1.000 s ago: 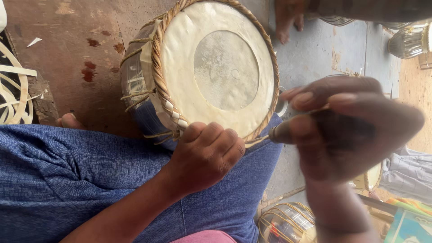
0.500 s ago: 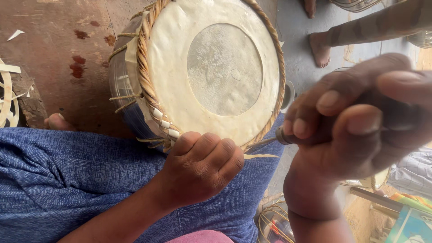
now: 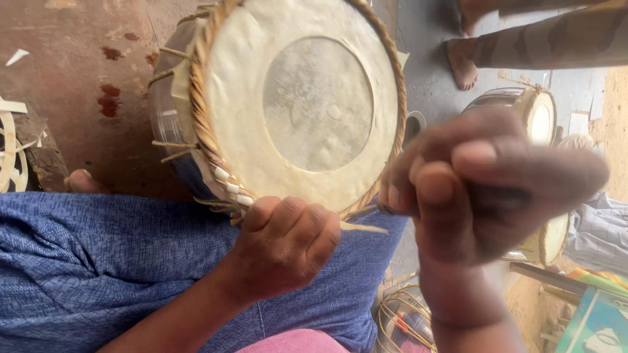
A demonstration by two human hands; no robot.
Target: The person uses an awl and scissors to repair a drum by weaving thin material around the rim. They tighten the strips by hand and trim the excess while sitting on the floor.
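Two clenched hands: left hand (image 3: 282,245) grips drum (image 3: 294,104) rim; right hand (image 3: 484,189) grasps tool.

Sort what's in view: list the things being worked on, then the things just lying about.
In hand:
- drum, on the lap
- left hand, at the drum's braided rim
- right hand, gripping a thin dark tool
- loose lacing strip

Lying about:
- two more drums
- pale strips on the floor
- another person's foot

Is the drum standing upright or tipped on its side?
Tipped on its side: the drum rests on the lap, its round skin facing the camera, its shell running away behind.
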